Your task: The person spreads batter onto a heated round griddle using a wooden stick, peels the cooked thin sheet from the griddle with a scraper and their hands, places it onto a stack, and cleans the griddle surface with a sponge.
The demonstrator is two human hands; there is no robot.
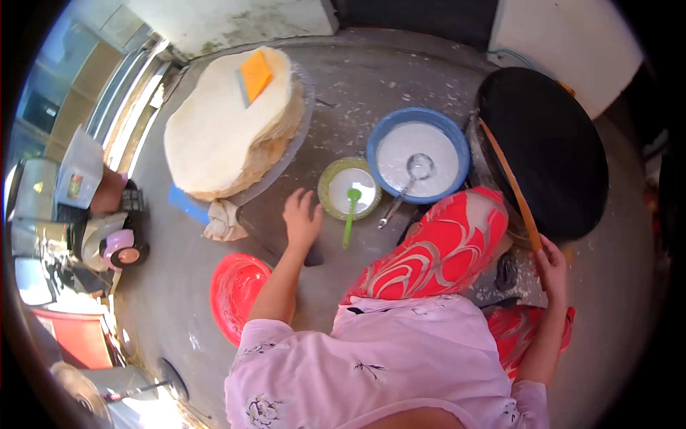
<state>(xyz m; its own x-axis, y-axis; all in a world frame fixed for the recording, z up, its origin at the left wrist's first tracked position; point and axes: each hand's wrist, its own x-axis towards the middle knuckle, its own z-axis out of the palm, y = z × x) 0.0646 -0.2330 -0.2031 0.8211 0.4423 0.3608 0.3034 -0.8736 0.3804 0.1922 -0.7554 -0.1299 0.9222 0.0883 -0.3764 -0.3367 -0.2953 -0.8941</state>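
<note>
My right hand (550,263) is wrapped around the lower end of a long, flat wooden spatula (516,184). The spatula slants along the near edge of a large round black griddle (547,154). My left hand (303,220) hangs with fingers apart and nothing in it, just left of a green bowl (325,204). White liquid and a bright green spoon (351,214) are in that bowl. Beside it, a blue basin (463,168) holds white batter, with a metal ladle (407,184) resting in it, handle over the rim.
A tall stack of thin pale flatbreads (221,118) stands on a clear round tray (304,118), an orange scraper (256,77) on top. A crumpled cloth (224,220) lies by it. A red basin (232,297) sits at my left. Further left is a scooter (100,239).
</note>
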